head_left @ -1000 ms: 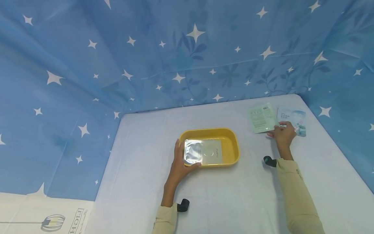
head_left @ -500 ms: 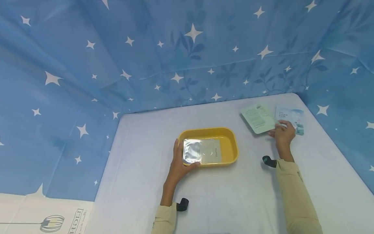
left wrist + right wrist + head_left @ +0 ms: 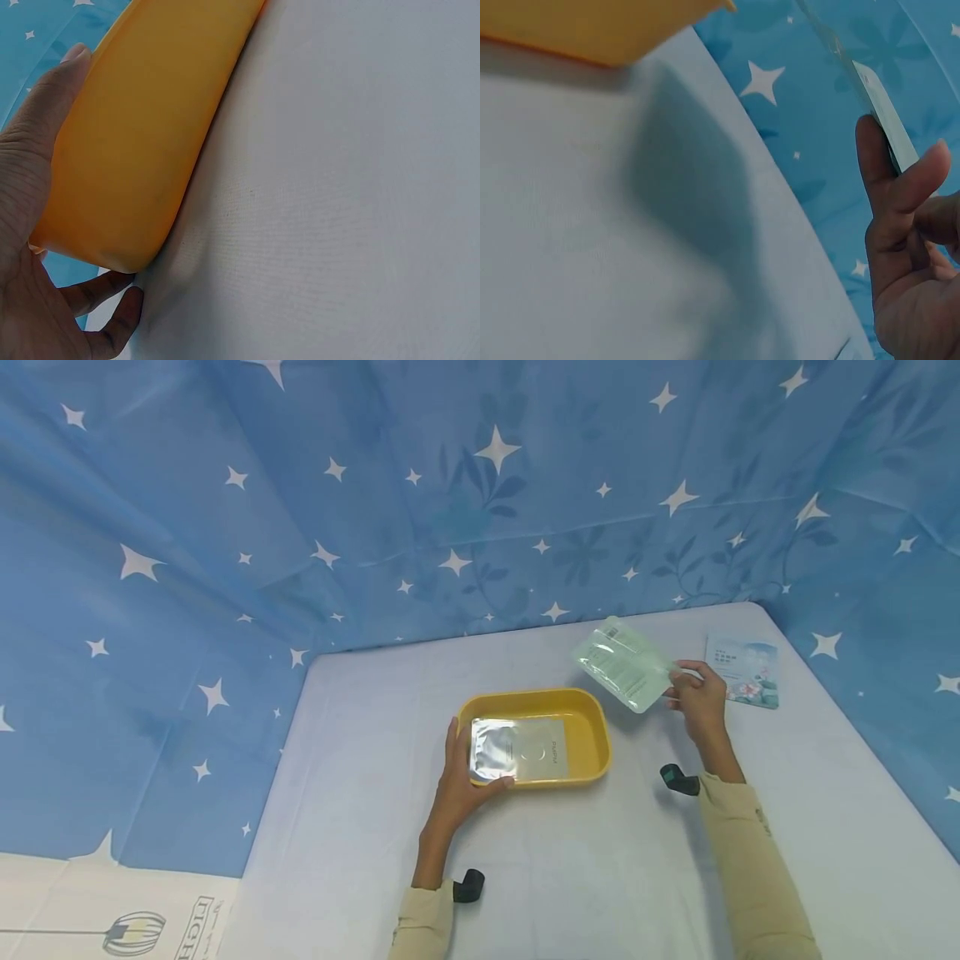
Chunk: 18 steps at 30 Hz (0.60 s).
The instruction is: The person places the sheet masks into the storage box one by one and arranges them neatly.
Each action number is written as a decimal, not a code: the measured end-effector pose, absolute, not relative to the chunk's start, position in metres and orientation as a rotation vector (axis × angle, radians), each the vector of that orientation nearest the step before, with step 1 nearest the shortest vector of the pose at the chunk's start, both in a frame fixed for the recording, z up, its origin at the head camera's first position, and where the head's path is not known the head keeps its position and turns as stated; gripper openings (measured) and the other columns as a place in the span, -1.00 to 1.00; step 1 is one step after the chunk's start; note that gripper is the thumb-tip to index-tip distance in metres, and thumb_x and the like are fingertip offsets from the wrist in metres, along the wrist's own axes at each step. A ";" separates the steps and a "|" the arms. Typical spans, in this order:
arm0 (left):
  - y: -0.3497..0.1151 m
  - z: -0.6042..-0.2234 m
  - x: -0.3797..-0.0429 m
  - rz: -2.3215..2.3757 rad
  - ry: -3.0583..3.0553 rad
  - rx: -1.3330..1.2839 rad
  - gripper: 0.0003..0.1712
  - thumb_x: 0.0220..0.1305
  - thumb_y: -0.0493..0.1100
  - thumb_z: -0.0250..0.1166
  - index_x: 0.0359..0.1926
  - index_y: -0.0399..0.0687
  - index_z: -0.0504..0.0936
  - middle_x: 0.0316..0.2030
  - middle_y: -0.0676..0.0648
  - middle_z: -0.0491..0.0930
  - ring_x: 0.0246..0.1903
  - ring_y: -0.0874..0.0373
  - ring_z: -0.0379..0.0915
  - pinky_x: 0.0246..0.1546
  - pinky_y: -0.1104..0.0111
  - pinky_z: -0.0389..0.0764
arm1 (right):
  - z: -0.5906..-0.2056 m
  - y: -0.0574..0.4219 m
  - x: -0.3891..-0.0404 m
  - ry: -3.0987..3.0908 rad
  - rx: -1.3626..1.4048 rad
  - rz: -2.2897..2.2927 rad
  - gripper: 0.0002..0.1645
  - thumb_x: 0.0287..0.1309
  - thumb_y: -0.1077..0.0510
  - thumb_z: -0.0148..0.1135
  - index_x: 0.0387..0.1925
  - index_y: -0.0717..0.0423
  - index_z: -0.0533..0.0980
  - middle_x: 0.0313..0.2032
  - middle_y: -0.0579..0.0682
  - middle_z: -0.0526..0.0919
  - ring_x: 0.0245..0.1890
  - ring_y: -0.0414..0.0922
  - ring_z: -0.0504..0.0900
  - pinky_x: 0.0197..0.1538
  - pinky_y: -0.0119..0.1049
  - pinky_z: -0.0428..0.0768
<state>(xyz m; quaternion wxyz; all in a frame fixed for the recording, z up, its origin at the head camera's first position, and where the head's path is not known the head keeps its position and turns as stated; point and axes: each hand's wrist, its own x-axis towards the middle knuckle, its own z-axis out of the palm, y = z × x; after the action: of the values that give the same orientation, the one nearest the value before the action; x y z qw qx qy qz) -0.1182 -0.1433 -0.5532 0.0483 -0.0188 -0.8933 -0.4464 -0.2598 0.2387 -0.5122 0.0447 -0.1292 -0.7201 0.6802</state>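
Observation:
My right hand [image 3: 699,697] pinches a pale green sheet-mask sachet [image 3: 626,662] by one corner, above the table to the right of a yellow tray [image 3: 604,735]. Seen from the right wrist, thumb and fingers meet on the edge of the raised sachet [image 3: 889,120]. My left hand [image 3: 455,789] grips the left end of the tray, its thumb along the near rim and its fingers around the end wall. In the left wrist view the outer wall of the tray [image 3: 142,135] shows beside the thumb. Inside the tray lies a silver and beige sachet [image 3: 525,748] with printed letters.
A light blue sachet [image 3: 742,670] with a flower print lies on the white-covered table [image 3: 570,877] at the back right. A blue curtain [image 3: 420,468] with white stars hangs behind the table and along its sides.
My right hand has lifted the green sachet off the table and carried it left towards the tray. The left hand and the tray have stayed in place.

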 end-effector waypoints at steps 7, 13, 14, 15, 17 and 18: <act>-0.144 -0.554 -0.117 -1.378 -2.714 -0.056 0.35 -0.13 0.30 0.53 0.55 0.08 -0.07 0.57 -0.02 -0.32 0.50 -0.07 -0.09 0.26 -0.11 0.37 | -0.507 0.212 -0.253 -2.333 -0.082 2.029 -0.73 0.38 0.15 0.12 0.04 0.16 0.43 -0.41 -0.41 0.67 -0.55 -0.37 0.65 -0.57 -0.49 0.56; -0.144 -0.554 -0.117 -1.382 -2.701 -0.064 0.35 -0.13 0.31 0.53 0.55 0.10 -0.07 0.57 -0.01 -0.32 0.50 -0.08 -0.07 0.24 -0.12 0.39 | -0.497 0.189 -0.248 -2.495 0.175 1.928 -0.63 0.39 0.10 0.12 0.08 0.27 0.43 -0.36 -0.25 0.70 -0.52 -0.33 0.65 -0.57 -0.39 0.58; -0.144 -0.553 -0.117 -1.377 -2.699 -0.068 0.35 -0.13 0.30 0.53 0.55 0.09 -0.07 0.57 -0.02 -0.31 0.50 -0.09 -0.07 0.23 -0.12 0.39 | -0.496 0.186 -0.247 -2.514 0.232 1.911 -0.60 0.39 0.09 0.13 0.09 0.30 0.42 -0.31 -0.14 0.71 -0.52 -0.32 0.65 -0.58 -0.35 0.59; -0.144 -0.553 -0.117 -1.374 -2.699 -0.069 0.35 -0.13 0.30 0.53 0.55 0.09 -0.07 0.57 -0.01 -0.31 0.50 -0.09 -0.07 0.23 -0.12 0.39 | -0.494 0.182 -0.246 -2.534 0.285 1.890 -0.59 0.38 0.09 0.13 0.09 0.32 0.42 -0.27 -0.02 0.72 -0.52 -0.32 0.66 -0.59 -0.33 0.59; -0.144 -0.552 -0.118 -1.368 -2.702 -0.070 0.35 -0.12 0.30 0.53 0.55 0.08 -0.07 0.57 -0.01 -0.32 0.50 -0.09 -0.08 0.24 -0.12 0.38 | -0.492 0.174 -0.244 -2.570 0.387 1.856 -0.60 0.37 0.09 0.14 0.08 0.32 0.44 -0.18 0.21 0.70 -0.51 -0.30 0.67 -0.60 -0.27 0.60; -0.144 -0.551 -0.118 -1.368 -2.704 -0.070 0.35 -0.12 0.30 0.53 0.55 0.08 -0.08 0.57 0.00 -0.32 0.50 -0.09 -0.09 0.24 -0.12 0.38 | -0.491 0.171 -0.243 -2.584 0.432 1.848 -0.61 0.37 0.11 0.14 0.07 0.32 0.45 -0.15 0.30 0.68 -0.52 -0.29 0.66 -0.61 -0.24 0.59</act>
<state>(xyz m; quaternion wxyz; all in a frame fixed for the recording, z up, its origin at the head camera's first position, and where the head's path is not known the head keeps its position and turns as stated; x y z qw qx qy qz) -0.1177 -0.1444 -0.5515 0.0551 -0.0231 -0.8908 -0.4505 -0.2430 0.1705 -0.4910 -0.0321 0.1348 -0.8056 0.5761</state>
